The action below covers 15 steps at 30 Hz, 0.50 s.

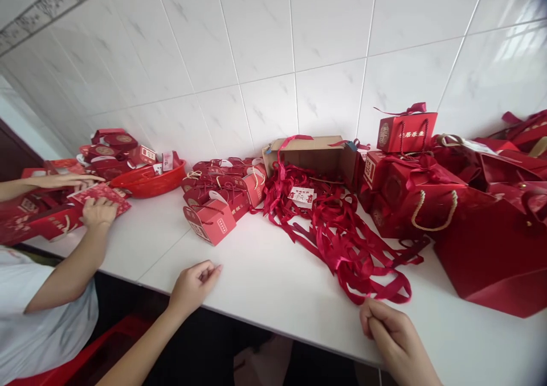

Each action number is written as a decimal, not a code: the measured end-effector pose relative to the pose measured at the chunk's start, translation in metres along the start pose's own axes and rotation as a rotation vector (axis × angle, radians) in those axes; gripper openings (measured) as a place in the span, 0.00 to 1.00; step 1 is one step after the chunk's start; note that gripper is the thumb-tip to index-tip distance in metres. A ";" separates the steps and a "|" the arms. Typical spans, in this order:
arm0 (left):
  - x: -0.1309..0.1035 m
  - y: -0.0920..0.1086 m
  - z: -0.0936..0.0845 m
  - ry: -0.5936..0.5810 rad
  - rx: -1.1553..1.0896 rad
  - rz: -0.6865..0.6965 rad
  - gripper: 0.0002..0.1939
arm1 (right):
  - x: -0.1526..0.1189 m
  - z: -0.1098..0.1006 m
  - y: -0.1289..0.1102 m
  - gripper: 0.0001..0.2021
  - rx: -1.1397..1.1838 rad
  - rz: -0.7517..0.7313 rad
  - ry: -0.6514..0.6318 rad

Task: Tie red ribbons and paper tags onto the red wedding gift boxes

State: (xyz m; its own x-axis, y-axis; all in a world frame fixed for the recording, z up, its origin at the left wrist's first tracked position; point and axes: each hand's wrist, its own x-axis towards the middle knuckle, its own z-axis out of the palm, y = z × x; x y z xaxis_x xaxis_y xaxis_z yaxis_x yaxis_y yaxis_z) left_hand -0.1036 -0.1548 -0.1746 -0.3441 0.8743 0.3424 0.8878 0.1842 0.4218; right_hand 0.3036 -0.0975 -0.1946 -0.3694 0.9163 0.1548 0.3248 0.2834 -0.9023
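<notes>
My left hand rests at the front edge of the white table, fingers curled closed, below a small red gift box with a dark cord handle. Whether it holds anything is hidden. My right hand is closed in a fist at the table's front edge, just below the looped end of a heap of red ribbons. Its curled fingers hide whatever may be inside. White printed cards lie on the ribbons, in front of an open cardboard box against the wall.
Large red gift bags and stacked boxes crowd the right side. A red plastic basin stands at the left. Beside it, another person in a white shirt presses on a red patterned packet.
</notes>
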 end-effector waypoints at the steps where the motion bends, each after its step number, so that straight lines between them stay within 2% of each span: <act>1: 0.000 0.000 0.000 -0.003 -0.002 0.003 0.22 | 0.000 0.001 0.000 0.09 -0.004 0.004 0.020; 15: -0.002 0.003 -0.005 0.019 -0.077 0.046 0.21 | 0.001 0.018 -0.001 0.09 -0.310 0.092 0.326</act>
State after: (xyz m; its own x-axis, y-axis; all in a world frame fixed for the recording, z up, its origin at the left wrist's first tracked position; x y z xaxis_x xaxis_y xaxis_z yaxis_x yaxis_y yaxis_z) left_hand -0.1016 -0.1577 -0.1700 -0.3097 0.8721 0.3788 0.8771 0.1083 0.4679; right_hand 0.2871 -0.1020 -0.2014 -0.0502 0.9687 0.2431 0.6068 0.2229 -0.7630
